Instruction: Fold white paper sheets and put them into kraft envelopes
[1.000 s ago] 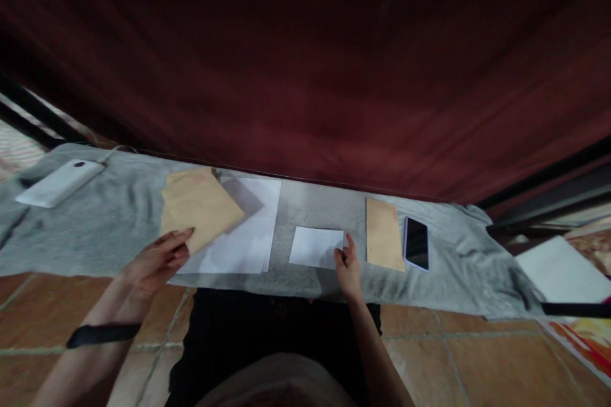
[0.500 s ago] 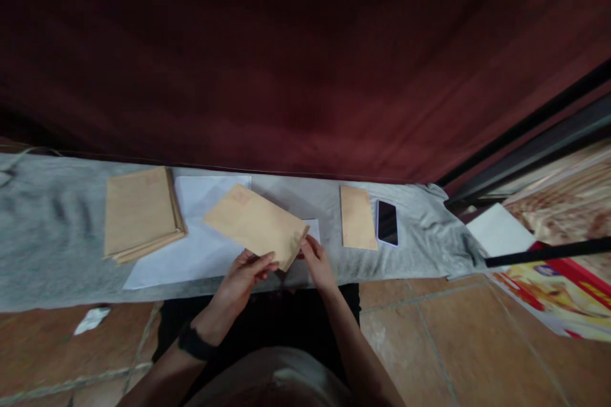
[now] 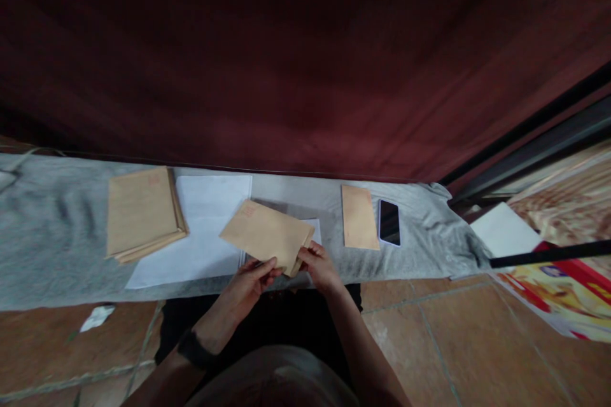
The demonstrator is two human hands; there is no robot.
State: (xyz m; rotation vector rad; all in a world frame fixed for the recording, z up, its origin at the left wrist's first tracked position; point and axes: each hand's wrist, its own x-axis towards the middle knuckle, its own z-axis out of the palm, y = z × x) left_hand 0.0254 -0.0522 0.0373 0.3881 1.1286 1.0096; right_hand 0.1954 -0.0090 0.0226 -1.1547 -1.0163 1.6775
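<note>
Brown envelope (image 3: 267,232) overlaps the white sheets (image 3: 200,248) from my viewpoint; I see my left hand (image 3: 252,281) pinching its near edge and my right hand (image 3: 323,268) gripping its right end.

"What's behind that grey-draped counter (image 3: 52,273)?"

"A broad dark red backdrop (image 3: 305,76), softly creased, deepening almost to black toward the top."

"And underfoot?"

"Orange-brown floor tiles (image 3: 468,337), split by pale grout lines (image 3: 62,381)."

"Anything off to the right?"

"Dark bars (image 3: 525,128), slanting near a streaked brown surface (image 3: 568,203)."

"And the light?"

"Dim, rather flat."
</note>
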